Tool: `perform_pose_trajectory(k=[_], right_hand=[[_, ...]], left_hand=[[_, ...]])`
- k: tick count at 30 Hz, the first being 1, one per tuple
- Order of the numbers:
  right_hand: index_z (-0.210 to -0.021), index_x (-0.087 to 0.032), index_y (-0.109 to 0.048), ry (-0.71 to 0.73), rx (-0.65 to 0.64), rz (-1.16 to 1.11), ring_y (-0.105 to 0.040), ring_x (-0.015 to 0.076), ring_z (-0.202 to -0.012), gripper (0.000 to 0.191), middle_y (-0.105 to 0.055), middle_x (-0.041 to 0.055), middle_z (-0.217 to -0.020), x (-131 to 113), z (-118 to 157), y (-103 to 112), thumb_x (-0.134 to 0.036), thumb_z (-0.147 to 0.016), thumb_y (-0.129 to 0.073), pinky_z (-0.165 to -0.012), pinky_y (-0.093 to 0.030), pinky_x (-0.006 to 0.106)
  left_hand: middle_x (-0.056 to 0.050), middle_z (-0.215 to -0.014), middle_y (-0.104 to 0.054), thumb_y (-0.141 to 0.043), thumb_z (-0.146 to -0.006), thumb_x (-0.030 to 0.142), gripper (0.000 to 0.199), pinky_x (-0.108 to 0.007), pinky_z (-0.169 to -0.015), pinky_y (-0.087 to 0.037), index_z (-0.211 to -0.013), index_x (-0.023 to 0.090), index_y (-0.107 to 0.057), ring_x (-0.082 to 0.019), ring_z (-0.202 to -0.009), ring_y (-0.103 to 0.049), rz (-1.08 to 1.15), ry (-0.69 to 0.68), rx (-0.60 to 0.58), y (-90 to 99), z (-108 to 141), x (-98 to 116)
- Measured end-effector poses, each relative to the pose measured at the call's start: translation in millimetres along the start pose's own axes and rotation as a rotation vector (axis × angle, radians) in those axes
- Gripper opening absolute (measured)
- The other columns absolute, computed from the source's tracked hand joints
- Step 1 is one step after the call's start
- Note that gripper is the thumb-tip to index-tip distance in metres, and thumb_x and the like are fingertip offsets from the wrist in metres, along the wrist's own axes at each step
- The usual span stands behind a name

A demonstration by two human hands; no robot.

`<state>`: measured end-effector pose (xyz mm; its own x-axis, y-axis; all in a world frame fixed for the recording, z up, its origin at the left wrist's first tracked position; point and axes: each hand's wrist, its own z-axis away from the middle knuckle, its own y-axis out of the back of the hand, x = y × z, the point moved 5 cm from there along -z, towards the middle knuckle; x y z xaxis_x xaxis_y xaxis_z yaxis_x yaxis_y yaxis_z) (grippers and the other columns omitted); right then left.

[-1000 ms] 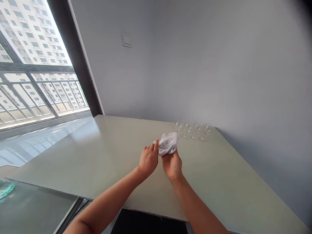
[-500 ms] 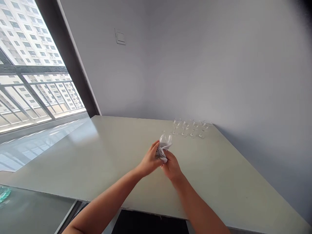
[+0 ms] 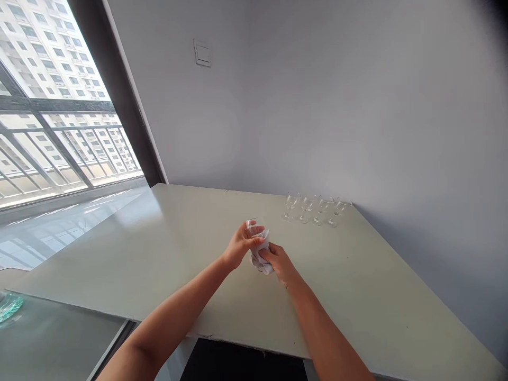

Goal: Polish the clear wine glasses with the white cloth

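Wall rises beyond the grip, ahead and to the right. Table spreads beneath both hands and to either side; the grip is over its near half.

Row of four glasses: standing upright on the table, beyond the grip and to its right, near the wall. The right hand is on the side nearer to them; neither hand touches them.

Left hand: closed around the bowl of a glass, thumb on the near side, fingers wrapped behind and visible through it. Right hand: just below and to the right, closed on a bunched white cloth, thumb pressed on top.

Held glass: in the grip, between the two hands. Long axis runs from the rim, at the far upper end by the left fingers, down toward the right hand and slightly rightward. Left hand is the nearer to the rim, right hand to the lower end. Stem and foot are covered, probably by the cloth; exact tilt not readable from here.
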<state>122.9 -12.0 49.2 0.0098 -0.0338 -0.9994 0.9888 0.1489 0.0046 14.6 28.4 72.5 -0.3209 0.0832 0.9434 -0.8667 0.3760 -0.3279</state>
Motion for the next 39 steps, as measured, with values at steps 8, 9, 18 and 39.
perform_pose_trajectory(k=[8, 9, 18, 39], right_hand=[[-0.073, -0.018, -0.053, 0.296, 0.385, 0.904, -0.052, 0.0195, -0.067, 0.016, -0.057, 0.0069, -0.068, -17, 7, 0, -0.029, -0.078, -0.043, -0.061, -0.035, 0.031], [-0.072, -0.019, -0.053, 0.231, 0.327, 0.8, -0.051, 0.0179, -0.063, 0.015, -0.056, 0.0046, -0.065, -15, 6, 2, -0.03, -0.077, -0.044, -0.058, -0.035, 0.029], [-0.063, -0.014, -0.056, -0.068, 0.06, -0.265, -0.043, 0.0104, -0.053, 0.034, -0.049, -0.0014, -0.056, 6, -4, 10, -0.047, -0.069, -0.06, -0.052, -0.033, 0.024], [-0.085, -0.023, -0.063, 0.195, 0.049, -0.341, -0.049, 0.0107, -0.059, 0.02, -0.056, -0.0019, -0.069, -1, 2, 1, -0.035, -0.069, -0.066, -0.054, -0.04, 0.023]], left_hand=[[-0.012, -0.113, -0.053, -0.074, -0.058, 0.02, 0.059, -0.04, -0.09, -0.039, -0.108, 0.02, -0.042, -0.023, -0.101, -0.054, 0.102, -0.08, 0.15, 2.9, 3, 0], [-0.011, -0.113, -0.053, -0.074, -0.058, 0.019, 0.059, -0.04, -0.09, -0.039, -0.108, 0.02, -0.043, -0.023, -0.1, -0.055, 0.108, -0.08, 0.125, 3.7, 3, 1], [-0.01, -0.111, -0.055, -0.068, -0.063, 0.018, 0.049, -0.033, -0.083, -0.041, -0.107, 0.02, -0.046, -0.025, -0.104, -0.054, 0.305, 0.0, -0.158, 8.0, 6, 1], [-0.003, -0.086, -0.061, -0.061, -0.073, 0.03, 0.019, -0.027, -0.074, -0.046, -0.087, 0.018, -0.056, -0.016, -0.083, -0.059, 0.596, 0.164, -0.065, -3.5, 10, -21]])
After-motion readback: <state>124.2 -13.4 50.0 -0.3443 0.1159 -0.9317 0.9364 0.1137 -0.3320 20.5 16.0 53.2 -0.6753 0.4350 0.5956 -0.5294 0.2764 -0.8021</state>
